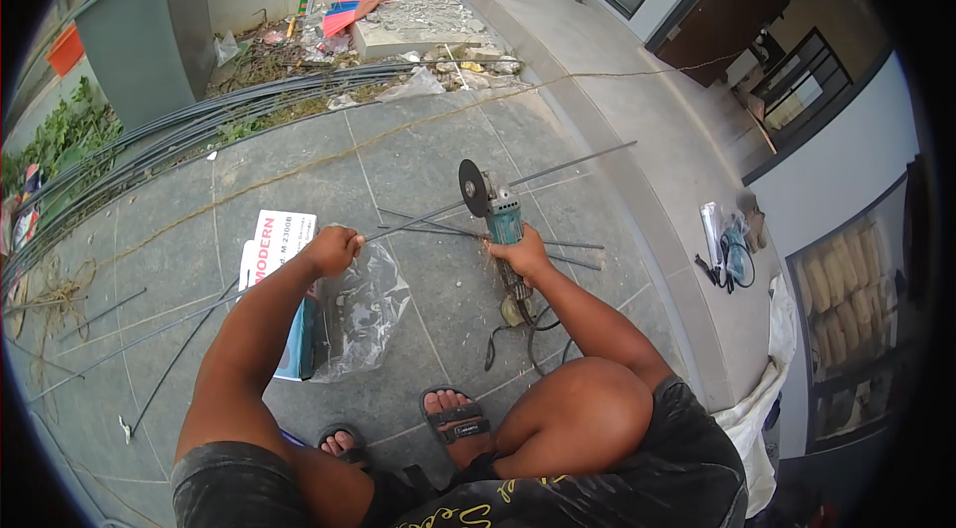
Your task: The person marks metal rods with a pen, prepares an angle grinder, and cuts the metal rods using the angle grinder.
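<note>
My left hand (334, 251) is closed around a long, thin steel rod (573, 164). The rod runs from the lower left, past the grinder, to the step at the upper right. In my right hand (523, 254) is a teal angle grinder (505, 221), gripped by its body. Its dark cutting disc (473, 186) stands upright right at the rod; whether they touch I cannot tell. Below them, short cut rods (570, 246) lie crossed on the tiles. A power cord (535, 349) trails from the grinder's back end.
A white-and-teal box (284, 234) and a clear plastic bag (368, 314) lie beside my left forearm. Long bundled rods (249, 105) line the paving's far edge, near a grey bin (144, 45). A raised step (637, 219) borders the right, with a corded item (735, 249) on it.
</note>
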A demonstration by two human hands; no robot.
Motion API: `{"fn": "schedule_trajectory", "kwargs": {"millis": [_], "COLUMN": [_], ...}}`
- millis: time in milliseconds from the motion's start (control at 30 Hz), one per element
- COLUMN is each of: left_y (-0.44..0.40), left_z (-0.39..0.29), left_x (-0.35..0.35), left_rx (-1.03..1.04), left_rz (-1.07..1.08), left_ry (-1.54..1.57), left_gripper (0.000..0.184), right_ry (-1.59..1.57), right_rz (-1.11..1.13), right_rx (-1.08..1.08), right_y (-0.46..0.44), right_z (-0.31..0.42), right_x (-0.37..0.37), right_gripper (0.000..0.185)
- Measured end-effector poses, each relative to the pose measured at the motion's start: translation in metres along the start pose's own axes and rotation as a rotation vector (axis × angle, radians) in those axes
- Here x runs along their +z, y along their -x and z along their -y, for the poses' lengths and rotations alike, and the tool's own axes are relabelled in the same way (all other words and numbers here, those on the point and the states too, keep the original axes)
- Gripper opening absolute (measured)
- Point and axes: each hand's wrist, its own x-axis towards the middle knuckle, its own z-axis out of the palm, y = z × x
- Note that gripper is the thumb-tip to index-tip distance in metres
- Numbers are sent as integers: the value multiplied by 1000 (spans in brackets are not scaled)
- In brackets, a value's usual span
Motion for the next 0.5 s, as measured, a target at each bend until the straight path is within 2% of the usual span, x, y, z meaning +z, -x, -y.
{"fn": "schedule_trajectory", "kwargs": {"millis": [167,233,500], "left_y": [0,1,-1], "left_z": [-1,-7,-6], "left_x": [-1,-3,-2], "left_rx": [-22,-91,-99], "left_rz": [12,65,70], "left_ry": [-30,-23,1], "left_gripper": [40,39,39], "right_ry": [17,14,8], "right_rz": [7,13,6], "right_rx": [-14,0,-8], "right_y": [-6,-4,0], "right_z": [-8,-8,-2], "right_x": [-1,-1,-1], "right_gripper": [51,51,48]}}
